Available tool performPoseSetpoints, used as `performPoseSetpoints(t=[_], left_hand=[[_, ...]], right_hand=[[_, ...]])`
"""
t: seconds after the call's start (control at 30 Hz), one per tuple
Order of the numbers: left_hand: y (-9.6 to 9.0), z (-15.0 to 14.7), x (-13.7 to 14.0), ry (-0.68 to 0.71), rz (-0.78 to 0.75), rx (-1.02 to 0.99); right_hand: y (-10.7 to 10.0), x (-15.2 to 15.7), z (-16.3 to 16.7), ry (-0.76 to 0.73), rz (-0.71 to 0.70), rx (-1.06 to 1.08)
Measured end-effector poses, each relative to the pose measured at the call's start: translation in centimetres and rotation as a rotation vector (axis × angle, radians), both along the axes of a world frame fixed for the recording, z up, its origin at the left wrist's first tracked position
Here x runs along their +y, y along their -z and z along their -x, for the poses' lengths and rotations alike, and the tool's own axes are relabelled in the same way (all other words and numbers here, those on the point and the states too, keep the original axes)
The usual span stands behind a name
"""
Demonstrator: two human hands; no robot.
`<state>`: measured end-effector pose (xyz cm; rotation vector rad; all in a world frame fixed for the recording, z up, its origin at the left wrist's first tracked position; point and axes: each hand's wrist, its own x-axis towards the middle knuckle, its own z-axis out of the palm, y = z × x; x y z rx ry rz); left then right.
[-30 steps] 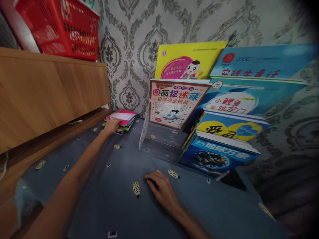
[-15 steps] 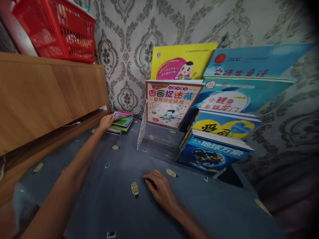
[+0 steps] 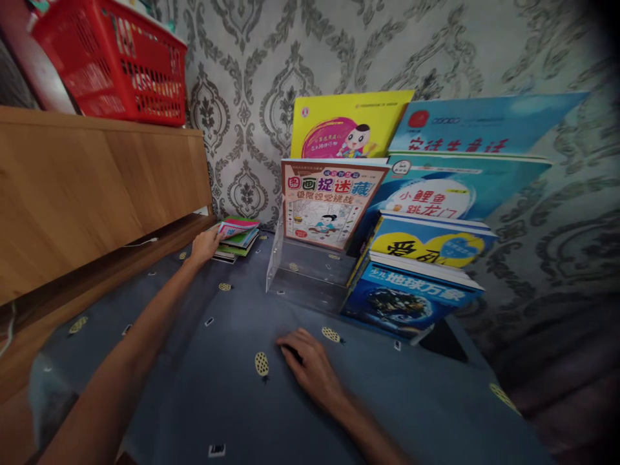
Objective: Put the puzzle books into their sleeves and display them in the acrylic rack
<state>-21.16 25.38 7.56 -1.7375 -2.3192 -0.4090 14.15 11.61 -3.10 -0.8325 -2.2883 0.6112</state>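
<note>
While the right hand props flat, fingers spread, on the cloth, the left hand pinches the top booklet up off its stack.

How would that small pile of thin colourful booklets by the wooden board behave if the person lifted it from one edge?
The small pile of thin colourful booklets would probably flop and fan apart: the top pink cover already curls up beside the left hand. It looks light, since each booklet is slim. Pushed across the dark blue patterned cloth, the loose layers would likely slide over one another and skew.
</note>
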Motion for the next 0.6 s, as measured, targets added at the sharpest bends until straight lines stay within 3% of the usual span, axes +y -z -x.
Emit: performPoseSetpoints(t=[0.6], left_hand=[[1.5,-8.8,-9.3,0.268,0.220,0.301]], right_hand=[[1.1,0.4,-0.2,0.000,-0.029,-0.005]])
